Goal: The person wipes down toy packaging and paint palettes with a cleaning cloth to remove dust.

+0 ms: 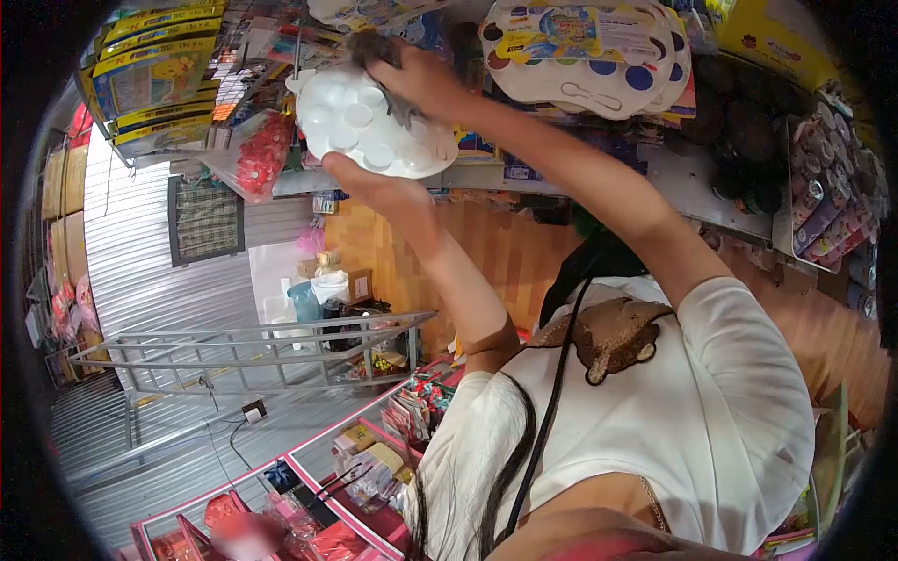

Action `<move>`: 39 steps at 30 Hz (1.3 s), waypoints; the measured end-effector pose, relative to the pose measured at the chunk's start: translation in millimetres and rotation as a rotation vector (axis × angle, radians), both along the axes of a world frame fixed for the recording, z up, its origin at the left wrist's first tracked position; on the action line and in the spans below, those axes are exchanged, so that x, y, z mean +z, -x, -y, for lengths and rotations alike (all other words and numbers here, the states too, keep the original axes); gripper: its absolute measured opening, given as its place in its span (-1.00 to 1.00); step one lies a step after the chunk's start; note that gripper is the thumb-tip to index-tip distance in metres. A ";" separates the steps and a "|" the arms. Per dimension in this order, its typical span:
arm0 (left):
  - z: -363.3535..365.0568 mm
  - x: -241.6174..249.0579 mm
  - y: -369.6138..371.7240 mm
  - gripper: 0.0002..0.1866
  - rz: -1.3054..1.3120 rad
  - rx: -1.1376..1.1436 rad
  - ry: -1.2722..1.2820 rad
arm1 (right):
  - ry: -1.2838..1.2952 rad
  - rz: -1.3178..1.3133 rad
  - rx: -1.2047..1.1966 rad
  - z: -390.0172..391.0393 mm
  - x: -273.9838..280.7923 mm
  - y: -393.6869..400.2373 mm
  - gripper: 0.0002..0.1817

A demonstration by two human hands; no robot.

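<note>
My left hand is closed on the lower edge of a white plastic paint palette, its thumb lying over the rim. Round wells cover the face of the palette, which is tilted toward me. A dark grey cloth is bunched in my right hand, and part of it hangs against the palette's upper right side. Motion blurs the right hand and the cloth slightly.
Packaged paint palettes lie right of my hands on the shelf. Yellow packs stand at upper left, near a bag of red pieces. A bin of cans is far right. A metal rack stands lower left.
</note>
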State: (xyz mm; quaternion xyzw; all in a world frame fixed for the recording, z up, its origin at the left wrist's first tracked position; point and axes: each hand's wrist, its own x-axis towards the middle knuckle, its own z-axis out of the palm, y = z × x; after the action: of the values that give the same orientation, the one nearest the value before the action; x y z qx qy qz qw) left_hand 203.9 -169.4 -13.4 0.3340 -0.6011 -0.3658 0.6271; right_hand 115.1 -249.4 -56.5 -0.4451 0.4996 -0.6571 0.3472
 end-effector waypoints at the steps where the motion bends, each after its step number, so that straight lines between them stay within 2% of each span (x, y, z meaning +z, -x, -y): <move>1: -0.9 0.3 0.2 -0.43 -0.046 -0.029 -0.007 | -0.033 -0.020 0.002 -19.7 3.0 -3.5 -0.28; 2: 0.5 1.0 -2.2 -0.43 -0.016 -0.056 -0.014 | -0.067 -0.041 0.006 -39.4 5.4 -10.1 -0.31; 4: 4.5 3.3 -9.1 -0.42 0.042 -0.106 -0.028 | 0.187 -0.002 -0.079 -71.3 3.0 -34.6 -0.43; 7: -6.1 5.2 -3.7 -0.41 -0.365 -0.320 -0.234 | 0.391 -0.324 -0.132 -101.3 30.1 -35.5 -0.51; 10: 0.0 3.9 -14.1 -0.40 -0.216 -0.235 -0.159 | 0.517 -0.423 -0.135 -75.2 40.3 -36.5 -0.52; 11: 1.9 3.9 -15.7 -0.39 -0.164 -0.213 -0.132 | 0.579 -0.387 -0.224 -60.7 39.2 -39.9 -0.54; 14: 0.7 3.2 -13.1 -0.38 -0.171 -0.224 -0.081 | 0.312 -0.234 -0.089 -42.4 45.4 -22.0 -0.51; 17: -5.9 4.6 -4.3 -0.38 -0.130 -0.096 -0.052 | 0.118 -0.188 -0.075 14.9 12.0 -7.9 -0.46; 20: -0.8 2.3 -1.3 -0.38 -0.118 -0.076 -0.022 | 0.015 -0.106 -0.137 -12.3 6.7 -8.6 -0.37; 21: -3.3 5.3 0.6 -0.39 -0.104 -0.065 -0.018 | -0.013 -0.136 -0.137 -18.8 1.3 -13.7 -0.40; 23: -6.1 10.4 -0.1 -0.40 -0.025 -0.025 -0.015 | 0.090 0.030 -0.048 -51.3 -7.0 -33.3 -0.46; 26: 1.2 7.5 -6.4 -0.39 -0.015 -0.063 -0.013 | 0.368 -0.069 -0.085 -94.2 -0.5 -43.8 -0.49; 29: -7.2 11.1 -10.2 -0.50 -0.043 -0.091 -0.065 | 0.514 -0.225 -0.053 -87.7 17.5 -29.5 -0.49; 32: -7.5 8.5 -12.5 -0.55 0.030 -0.074 -0.073 | 0.584 -0.198 -0.014 -56.9 13.9 -17.4 -0.48; 33: -7.5 6.8 -13.9 -0.56 0.108 -0.056 -0.028 | 0.392 0.067 0.122 -35.8 4.8 -19.0 -0.45; 36: -11.0 7.7 -13.9 -0.58 0.210 0.018 0.006 | 0.125 0.235 0.200 -16.2 -2.7 -7.6 -0.40; 39: -12.9 17.1 -17.3 -0.57 0.356 0.104 0.064 | 0.026 0.149 0.058 -0.8 -41.0 -36.4 -0.38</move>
State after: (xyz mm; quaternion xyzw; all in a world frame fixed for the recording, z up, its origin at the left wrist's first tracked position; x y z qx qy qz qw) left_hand 221.3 -156.5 3.6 0.4040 -0.6959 -0.2485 0.5393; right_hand 151.5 -248.6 -97.5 -0.4138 0.4506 -0.6845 0.3963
